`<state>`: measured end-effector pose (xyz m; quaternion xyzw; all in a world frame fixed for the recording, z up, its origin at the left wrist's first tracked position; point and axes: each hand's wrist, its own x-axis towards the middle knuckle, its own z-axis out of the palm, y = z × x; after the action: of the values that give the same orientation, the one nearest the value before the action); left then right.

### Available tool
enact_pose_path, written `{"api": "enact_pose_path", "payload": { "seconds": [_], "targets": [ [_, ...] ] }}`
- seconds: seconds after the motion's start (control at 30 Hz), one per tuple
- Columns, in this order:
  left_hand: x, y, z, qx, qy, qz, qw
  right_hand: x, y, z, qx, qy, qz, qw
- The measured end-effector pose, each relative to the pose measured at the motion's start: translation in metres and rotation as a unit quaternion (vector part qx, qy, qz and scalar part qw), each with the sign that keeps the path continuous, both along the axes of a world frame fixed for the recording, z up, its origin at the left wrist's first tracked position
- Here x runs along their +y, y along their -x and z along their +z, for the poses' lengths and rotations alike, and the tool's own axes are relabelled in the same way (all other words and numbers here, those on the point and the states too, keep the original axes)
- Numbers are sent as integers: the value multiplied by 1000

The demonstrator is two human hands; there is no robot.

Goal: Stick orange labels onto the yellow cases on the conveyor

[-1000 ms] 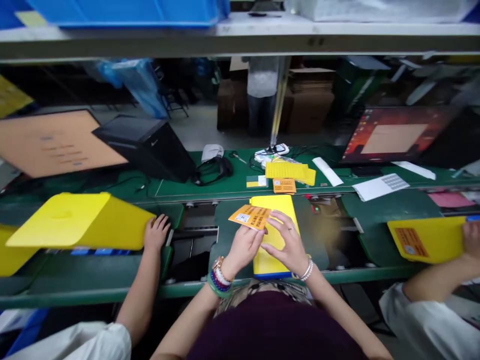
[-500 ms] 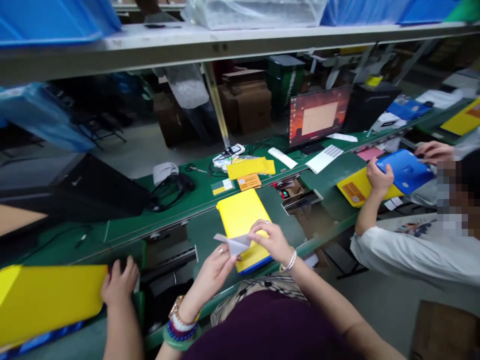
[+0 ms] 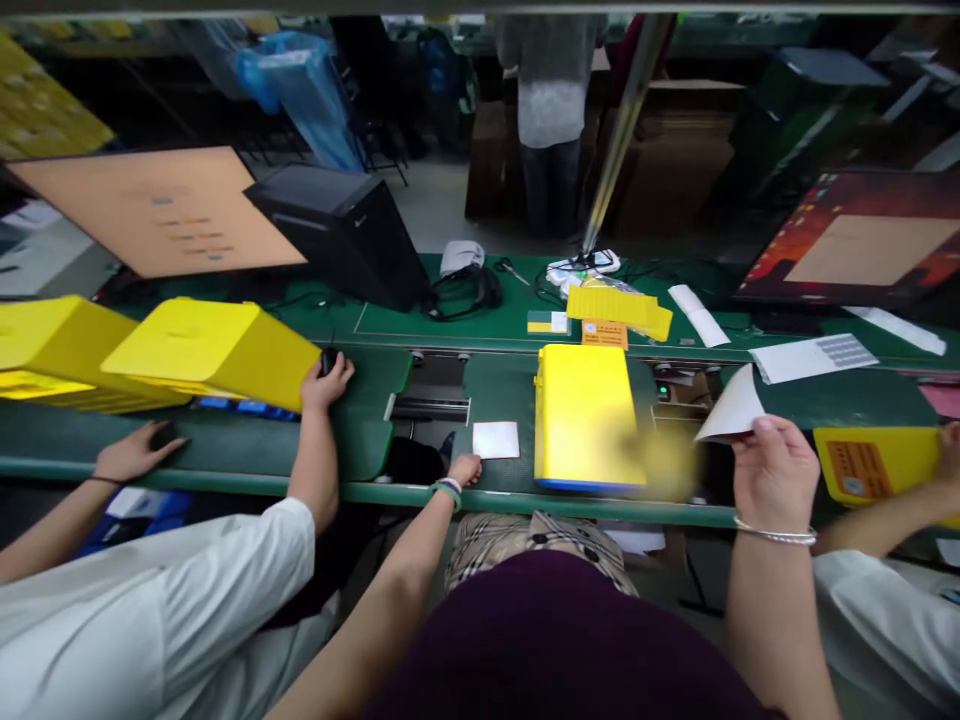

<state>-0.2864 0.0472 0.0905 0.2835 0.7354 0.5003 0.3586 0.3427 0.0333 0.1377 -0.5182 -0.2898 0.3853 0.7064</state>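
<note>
My left hand (image 3: pixel 466 470) is closed at the lower left corner of a small white card (image 3: pixel 495 440) with a thin reddish edge. The card is at the green work mat (image 3: pixel 495 383); whether it lies flat or is lifted slightly, I cannot tell. On the right, my right hand (image 3: pixel 776 470) pinches a curled white sheet of paper (image 3: pixel 733 408) between thumb and fingers, raised above the bench. Between my hands lies a yellow case (image 3: pixel 585 410) with a blue lower edge. A blurred yellowish patch shows at its right side.
Behind the case are yellow sheets (image 3: pixel 615 308), an orange card (image 3: pixel 604 334), a white strip (image 3: pixel 697 314) and scissors (image 3: pixel 512 270). A co-worker's hand (image 3: pixel 327 382) on the left holds a dark mouse beside yellow cases (image 3: pixel 210 350). Monitors (image 3: pixel 862 240) and a black computer tower (image 3: pixel 345 230) stand behind.
My hands have moved apart, the left to the mat with the white card, the right outward with the white paper. Both were together over the yellow case. The view has turned left.
</note>
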Motion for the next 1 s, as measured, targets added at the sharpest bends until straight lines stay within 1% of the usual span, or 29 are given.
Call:
{"api": "enact_pose_path", "payload": {
  "seconds": [0.07, 0.1, 0.13, 0.17, 0.2, 0.23, 0.3, 0.33, 0.4, 0.43, 0.47, 0.5, 0.53, 0.57, 0.6, 0.63, 0.67, 0.7, 0.73, 0.77, 0.83, 0.87, 0.9, 0.93, 1.0],
  "targets": [
    [-2, -1, 16, 10, 29, 25, 999, -1, 8, 6, -12, -6, 16, 1000],
    [-4, -6, 24, 11, 40, 33, 999, -1, 14, 10, -21, -13, 18, 1000],
    [-8, -18, 31, 5, 47, 35, 998, -2, 22, 13, -37, -19, 16, 999],
    [-13, -35, 36, -7, 51, 31, 998, -4, 30, 16, -62, -22, 12, 998],
    [-20, -60, 38, -28, 50, 19, 998, -6, 39, 18, -95, -22, 10, 995],
    [-30, -90, 37, -54, 50, -2, 997, -9, 49, 20, -136, -20, 12, 990],
    [-52, -161, 29, -108, 62, -59, 990, -16, 72, 22, -245, -29, 48, 968],
    [-63, -197, 24, -135, 69, -89, 984, -20, 86, 22, -304, -46, 78, 948],
    [-82, -258, 21, -186, 68, -145, 969, -29, 114, 20, -415, -100, 144, 893],
    [-87, -280, 24, -229, 48, -173, 957, -34, 129, 17, -462, -128, 174, 860],
    [-90, -297, 29, -295, 27, -195, 935, -38, 143, 15, -502, -151, 200, 827],
    [-90, -310, 36, -361, 4, -206, 910, -43, 156, 12, -536, -165, 223, 797],
    [-89, -318, 44, -420, -18, -202, 884, -47, 167, 10, -567, -171, 242, 769],
    [-86, -323, 52, -464, -37, -183, 866, -50, 176, 7, -591, -169, 261, 744],
    [-84, -327, 58, -488, -50, -154, 858, -53, 181, 6, -603, -166, 285, 727],
    [-81, -329, 62, -489, -58, -125, 861, -54, 182, 4, -599, -166, 315, 717],
    [-80, -330, 64, -482, -65, -98, 868, -53, 181, 3, -578, -168, 350, 718],
    [-79, -330, 65, -474, -68, -83, 874, -50, 176, 3, -545, -169, 377, 730],
    [-79, -330, 64, -466, -68, -78, 879, -45, 168, 2, -507, -162, 387, 753],
    [-80, -330, 62, -454, -67, -81, 885, -39, 158, 0, -468, -143, 377, 786],
    [-81, -329, 60, -427, -58, -92, 898, -24, 136, -4, -394, -62, 310, 863],
    [-82, -330, 59, -413, -50, -99, 904, -17, 125, -7, -351, -10, 281, 893],
    [-83, -330, 59, -401, -40, -108, 909, -11, 115, -10, -308, 36, 267, 913],
    [-83, -332, 59, -389, -32, -119, 913, -7, 106, -14, -266, 72, 269, 923],
    [-84, -338, 58, -373, -20, -153, 915, -6, 94, -23, -209, 112, 291, 927]
  ]
}}
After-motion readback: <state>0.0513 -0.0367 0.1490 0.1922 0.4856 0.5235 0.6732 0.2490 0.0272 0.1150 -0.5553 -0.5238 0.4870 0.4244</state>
